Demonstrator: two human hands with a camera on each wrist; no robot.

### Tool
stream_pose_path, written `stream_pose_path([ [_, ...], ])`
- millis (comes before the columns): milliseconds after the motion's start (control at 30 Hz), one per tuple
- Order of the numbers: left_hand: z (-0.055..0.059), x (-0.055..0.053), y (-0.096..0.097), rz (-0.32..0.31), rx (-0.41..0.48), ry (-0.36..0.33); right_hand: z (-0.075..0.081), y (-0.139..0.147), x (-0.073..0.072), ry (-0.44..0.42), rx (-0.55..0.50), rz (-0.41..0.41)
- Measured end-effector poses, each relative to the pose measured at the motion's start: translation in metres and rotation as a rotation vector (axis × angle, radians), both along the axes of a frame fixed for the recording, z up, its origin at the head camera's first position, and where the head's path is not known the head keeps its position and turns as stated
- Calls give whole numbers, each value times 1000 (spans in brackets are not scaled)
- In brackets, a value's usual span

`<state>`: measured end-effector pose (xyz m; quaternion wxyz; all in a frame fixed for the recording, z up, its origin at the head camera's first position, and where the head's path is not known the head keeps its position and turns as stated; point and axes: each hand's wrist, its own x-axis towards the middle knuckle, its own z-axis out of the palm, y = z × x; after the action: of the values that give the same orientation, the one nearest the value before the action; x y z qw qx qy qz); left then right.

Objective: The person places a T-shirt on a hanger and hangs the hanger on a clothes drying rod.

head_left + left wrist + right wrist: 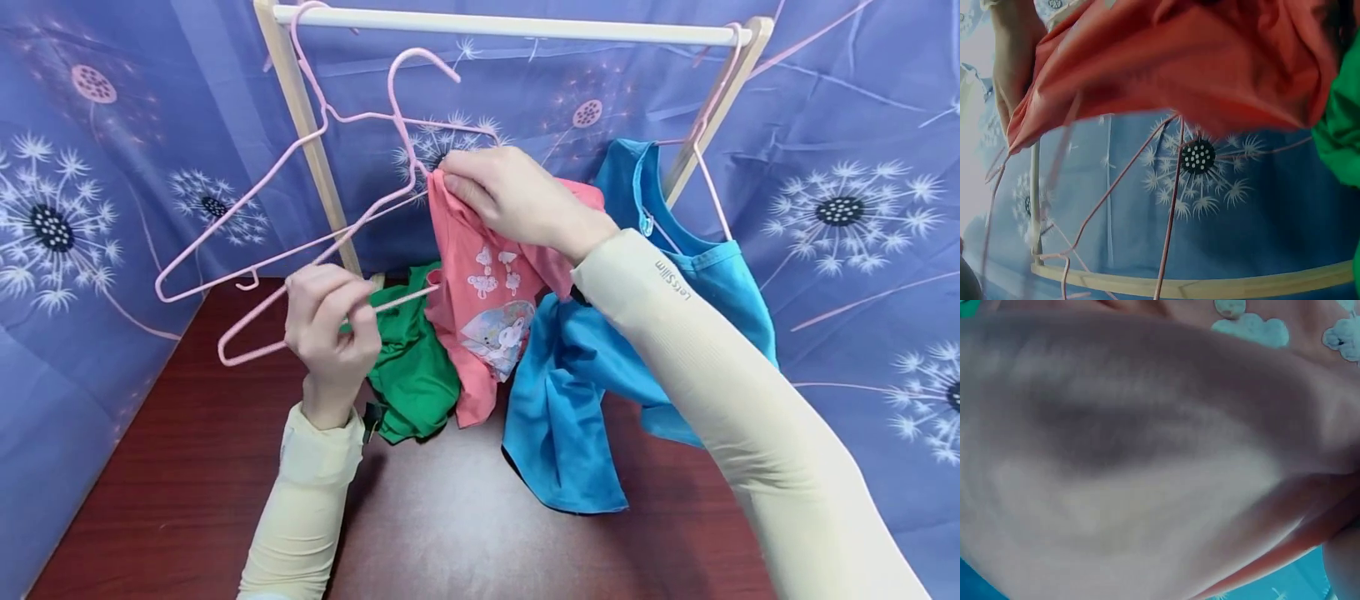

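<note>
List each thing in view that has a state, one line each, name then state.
Left hand: gripping the near hanger
Right hand: pinching the pink shirt
Near hanger: off the rail
Pink shirt: held up
Far hanger: on the rail, bare
Blue garment: on the right hanger
Green garment: lying crumpled
Rack: upright

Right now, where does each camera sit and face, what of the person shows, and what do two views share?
Head: sits on the head, facing forward and down at the coral shirt and pink hanger; left hand, right hand and sleeves show.
Left wrist: worn there, facing the coral shirt and patterned cloth; right hand at upper left.
Right wrist: worn there, facing blurred fabric close up; possible skin at right edge.
Head and left wrist share the coral shirt.
</note>
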<state>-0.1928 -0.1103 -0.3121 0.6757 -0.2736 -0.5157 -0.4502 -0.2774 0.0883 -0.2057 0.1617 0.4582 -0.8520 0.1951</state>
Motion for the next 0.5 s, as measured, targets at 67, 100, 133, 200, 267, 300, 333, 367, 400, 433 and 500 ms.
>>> stream_pose_path([
  [67, -2, 1, 2, -59, -50, 41, 5, 2, 0, 9, -4, -2],
  [100, -6, 0, 2, -95, -90, 40, 7, 3, 0, 15, -6, -3],
  [133, -10, -2, 2, -131, -135, 26, 9, 4, 0, 19, -6, -5],
  [200, -18, -8, 0, -191, -240, -60, 12, 6, 1, 29, -2, -13],
  [267, -26, -14, -4, -202, -362, -191, 14, 7, 2, 37, 1, -19],
  [300, -30, -18, -5, -198, -416, -257, 15, 8, 2, 42, 3, -21],
  [333, -33, -21, -7, -191, -464, -324, 15, 8, 2, 47, 5, -23],
  [367, -36, -24, -8, -177, -514, -391, 16, 9, 2, 53, 4, -26],
  [400, -38, -26, -8, -162, -552, -448, 17, 9, 2, 57, 2, -27],
  [433, -40, -28, -7, -151, -578, -497, 18, 10, 3, 62, -1, -29],
  [500, -44, -32, -5, -135, -598, -574, 20, 11, 3, 68, -8, -37],
])
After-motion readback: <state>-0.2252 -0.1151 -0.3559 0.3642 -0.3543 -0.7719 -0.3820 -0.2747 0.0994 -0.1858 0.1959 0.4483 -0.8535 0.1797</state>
